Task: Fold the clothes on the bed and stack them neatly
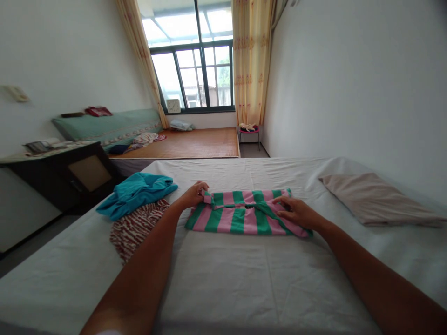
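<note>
Striped garment [237, 218] lies on the white sheet [223, 279], its long axis running left to right, stripes pointing toward the window [195, 70]. Left of it, a blue garment [139, 193] touches a brown patterned cloth [138, 228], partly behind the left forearm; a beige cloth [373, 197] sits well right. The left hand's [195, 193] fingers pinch its far left corner; the right hand's [296, 211] fingers are apart on its right side.

Garment [240, 219] centred on sheet [223, 279] | clothes pile [139, 193] left | cloth [377, 200] right | mat [199, 142] behind | window [192, 74] beyond
</note>
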A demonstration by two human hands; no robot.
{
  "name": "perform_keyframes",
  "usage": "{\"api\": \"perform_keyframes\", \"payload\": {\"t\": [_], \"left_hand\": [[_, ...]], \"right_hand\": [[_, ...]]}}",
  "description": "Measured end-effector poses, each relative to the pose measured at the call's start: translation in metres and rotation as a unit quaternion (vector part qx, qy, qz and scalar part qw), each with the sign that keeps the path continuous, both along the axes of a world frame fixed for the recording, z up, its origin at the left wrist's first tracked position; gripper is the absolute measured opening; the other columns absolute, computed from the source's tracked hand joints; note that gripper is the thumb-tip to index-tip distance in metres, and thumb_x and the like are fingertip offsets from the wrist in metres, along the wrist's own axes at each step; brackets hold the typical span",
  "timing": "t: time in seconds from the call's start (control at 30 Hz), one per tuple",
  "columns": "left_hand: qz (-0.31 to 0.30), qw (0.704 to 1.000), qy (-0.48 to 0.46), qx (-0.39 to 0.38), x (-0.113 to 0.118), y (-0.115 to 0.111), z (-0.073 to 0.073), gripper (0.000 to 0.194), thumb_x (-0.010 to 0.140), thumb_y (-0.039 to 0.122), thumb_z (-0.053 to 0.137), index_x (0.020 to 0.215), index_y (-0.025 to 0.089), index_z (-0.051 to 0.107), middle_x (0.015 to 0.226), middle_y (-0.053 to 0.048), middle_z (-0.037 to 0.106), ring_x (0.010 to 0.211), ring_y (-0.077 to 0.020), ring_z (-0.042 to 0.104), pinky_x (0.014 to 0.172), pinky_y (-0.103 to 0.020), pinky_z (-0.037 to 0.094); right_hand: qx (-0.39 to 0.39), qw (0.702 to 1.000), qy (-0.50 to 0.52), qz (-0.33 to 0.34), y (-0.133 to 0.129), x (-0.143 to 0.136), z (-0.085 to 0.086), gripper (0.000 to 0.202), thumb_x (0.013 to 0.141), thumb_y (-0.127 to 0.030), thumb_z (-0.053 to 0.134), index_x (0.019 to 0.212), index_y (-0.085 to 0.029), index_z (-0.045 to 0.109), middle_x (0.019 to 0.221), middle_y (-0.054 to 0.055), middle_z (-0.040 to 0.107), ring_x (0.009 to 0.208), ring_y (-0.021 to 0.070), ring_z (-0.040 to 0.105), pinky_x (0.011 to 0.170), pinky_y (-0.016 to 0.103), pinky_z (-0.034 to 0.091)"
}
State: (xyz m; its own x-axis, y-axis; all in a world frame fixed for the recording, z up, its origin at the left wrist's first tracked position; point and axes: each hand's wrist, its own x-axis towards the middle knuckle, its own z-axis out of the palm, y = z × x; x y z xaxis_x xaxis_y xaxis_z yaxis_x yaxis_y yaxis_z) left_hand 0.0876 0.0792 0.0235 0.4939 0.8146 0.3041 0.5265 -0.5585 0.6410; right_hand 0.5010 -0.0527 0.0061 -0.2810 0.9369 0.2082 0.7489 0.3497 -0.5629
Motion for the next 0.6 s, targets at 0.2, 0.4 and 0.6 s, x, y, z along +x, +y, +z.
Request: {"api": "perform_keyframes", "payload": {"t": [0.2,0.4,0.6], "left_hand": [[0.142,0.964,-0.208,-0.084,-0.011,0.014,-0.015,0.014,0.058,0.025,0.062,0.067,0.017,0.057,0.071,-0.001,0.064,0.064,-0.0150,0.058,0.060,-0.026,0.047],[0.228,0.957,-0.178,-0.027,-0.023,0.019,-0.011,0.017,0.062,0.022,0.056,0.075,0.017,0.065,0.073,-0.003,0.068,0.076,-0.0187,0.063,0.069,-0.028,0.049],[0.012,0.999,-0.045,-0.009,0.013,-0.004,0.005,0.024,0.074,0.025,0.052,0.085,0.015,0.070,0.083,-0.004,0.072,0.081,-0.0175,0.064,0.077,-0.029,0.051]], "right_hand": [[0.024,0.986,0.162,-0.025,-0.007,0.001,0.018,0.036,0.083,-0.041,0.060,0.113,-0.022,0.063,0.105,0.006,0.067,0.085,0.0189,0.060,0.072,0.030,0.049],[-0.172,0.956,0.157,0.176,-0.026,-0.005,0.038,0.039,0.087,-0.051,0.056,0.091,-0.016,0.073,0.086,0.007,0.069,0.076,0.0170,0.060,0.068,0.028,0.049],[-0.052,0.981,0.187,-0.003,-0.011,0.000,0.026,0.047,0.088,-0.058,0.050,0.074,-0.016,0.066,0.058,-0.001,0.055,0.054,0.0110,0.049,0.053,0.024,0.039]]}}
